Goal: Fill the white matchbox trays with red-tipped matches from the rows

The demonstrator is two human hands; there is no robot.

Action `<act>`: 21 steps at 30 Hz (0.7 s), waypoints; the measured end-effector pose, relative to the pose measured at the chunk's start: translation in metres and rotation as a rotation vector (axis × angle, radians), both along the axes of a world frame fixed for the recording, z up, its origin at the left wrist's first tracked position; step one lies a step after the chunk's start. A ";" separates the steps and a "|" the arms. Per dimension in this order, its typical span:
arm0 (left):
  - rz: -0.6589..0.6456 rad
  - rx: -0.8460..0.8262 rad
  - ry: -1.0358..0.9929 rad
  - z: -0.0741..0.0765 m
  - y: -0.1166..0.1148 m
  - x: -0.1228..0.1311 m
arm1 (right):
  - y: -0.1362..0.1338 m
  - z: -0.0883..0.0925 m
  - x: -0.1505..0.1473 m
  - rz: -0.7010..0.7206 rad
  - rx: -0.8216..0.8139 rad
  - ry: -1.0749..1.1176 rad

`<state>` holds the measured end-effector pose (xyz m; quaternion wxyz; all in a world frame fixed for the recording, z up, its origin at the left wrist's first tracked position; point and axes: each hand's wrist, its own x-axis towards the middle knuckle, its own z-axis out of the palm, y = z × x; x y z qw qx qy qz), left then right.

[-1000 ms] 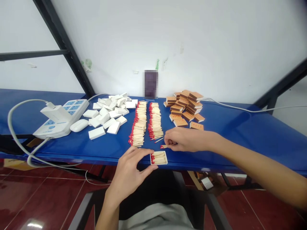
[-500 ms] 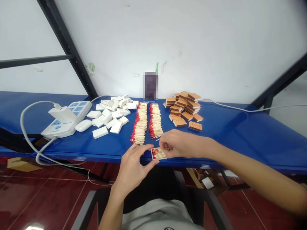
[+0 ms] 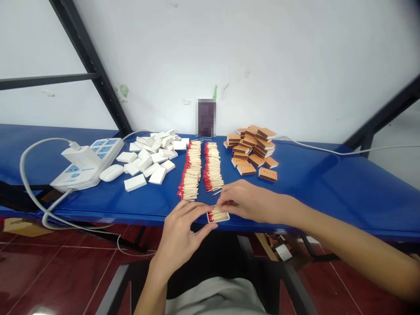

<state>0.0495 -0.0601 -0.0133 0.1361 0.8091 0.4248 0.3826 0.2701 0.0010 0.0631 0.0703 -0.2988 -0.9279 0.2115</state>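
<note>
A small white matchbox tray (image 3: 223,218) lies at the front edge of the table, filled with red-tipped matches (image 3: 217,214). My left hand (image 3: 180,234) grips its left end between thumb and index finger. Over the tray's far right side, the fingers of my right hand (image 3: 242,197) are pinched together, touching the matches or the tray's rim; what is between the fingertips is hidden. Just beyond my hands are two long rows of matches, a left row (image 3: 191,173) and a right row (image 3: 213,166). One loose match (image 3: 216,192) lies near my right fingers.
White trays (image 3: 144,162) are heaped on the left, and orange-brown matchbox sleeves (image 3: 251,146) are piled on the right. A power strip (image 3: 106,151) with a plugged-in charger (image 3: 82,156) and a white mouse-shaped object (image 3: 111,173) sit farther left. A pixelated dark rectangle (image 3: 206,118) stands against the wall.
My right fingers have shifted slightly up and left, from the tray's right end to its far side. More of the tray's right end now shows. My left hand keeps its grip.
</note>
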 end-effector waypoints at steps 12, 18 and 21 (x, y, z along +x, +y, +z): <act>-0.016 0.039 0.040 -0.004 0.002 -0.002 | 0.006 -0.019 0.011 -0.081 -0.165 0.152; -0.005 0.038 0.055 -0.007 0.002 -0.003 | 0.001 -0.009 0.025 -0.176 -0.004 0.179; -0.015 0.035 0.049 -0.006 0.002 -0.002 | 0.002 -0.011 0.046 -0.261 0.258 0.052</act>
